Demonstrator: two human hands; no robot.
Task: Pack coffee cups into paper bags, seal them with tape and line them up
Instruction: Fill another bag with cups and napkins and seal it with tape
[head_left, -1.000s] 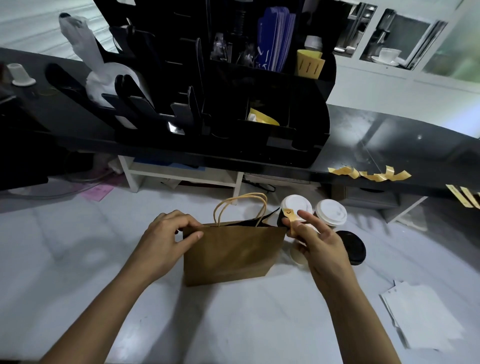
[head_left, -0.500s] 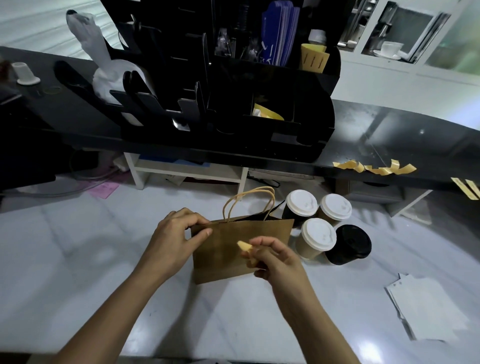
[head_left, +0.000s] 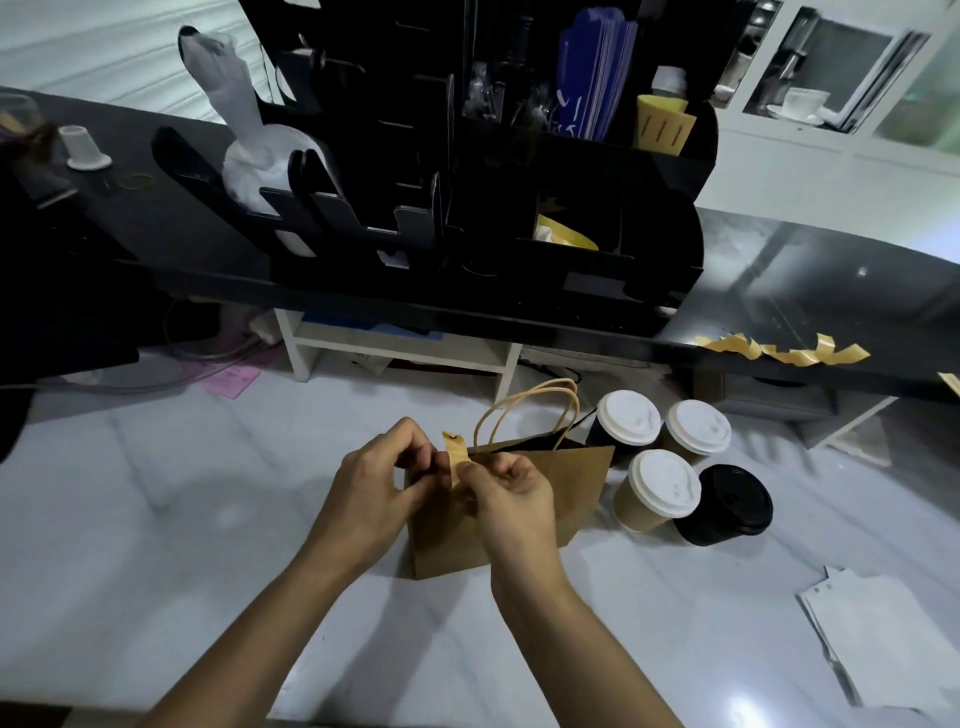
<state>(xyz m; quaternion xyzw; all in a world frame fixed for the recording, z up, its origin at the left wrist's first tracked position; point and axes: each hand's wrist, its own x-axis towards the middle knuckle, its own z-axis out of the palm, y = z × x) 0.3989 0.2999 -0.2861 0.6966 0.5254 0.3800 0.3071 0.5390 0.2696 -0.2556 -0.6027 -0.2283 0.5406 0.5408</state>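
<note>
both hands were up in front of the brown paper bag (head_left: 566, 499), working one short strip of yellowish tape (head_left: 456, 453). left hand (head_left: 382, 483) had thumb and fingertips pressed together on the strip's left edge, other fingers curled in. right hand (head_left: 511, 493) pinched the lower end of the same strip between thumb and forefinger, rest of the fingers folded toward the palm. strip stood roughly upright between the two hands, top end curled over, just above the bag's upper edge; couldn't tell if it was touching the bag. bag stood upright on the white marble counter (head_left: 156, 545), mouth partly open, dark inside, both twisted paper handles (head_left: 530, 410) sticking up. couldn't tell what was in the bag. four coffee cups sat just right of the bag in a tight cluster: a dark cup with white lid (head_left: 626, 423) at the back touching the bag's corner, a tan cup with white lid (head_left: 696, 428) beside it, another tan cup with white lid (head_left: 660, 488) in front, and a black cup with black lid (head_left: 727, 504) on the right. more curled tape strips (head_left: 784, 351) were stuck along the edge of the black shelf (head_left: 831, 291) above the cups. a black organizer (head_left: 519, 208) sat on that shelf. white papers (head_left: 883, 639) lay on the counter at far right, well apart from the bag.
</note>
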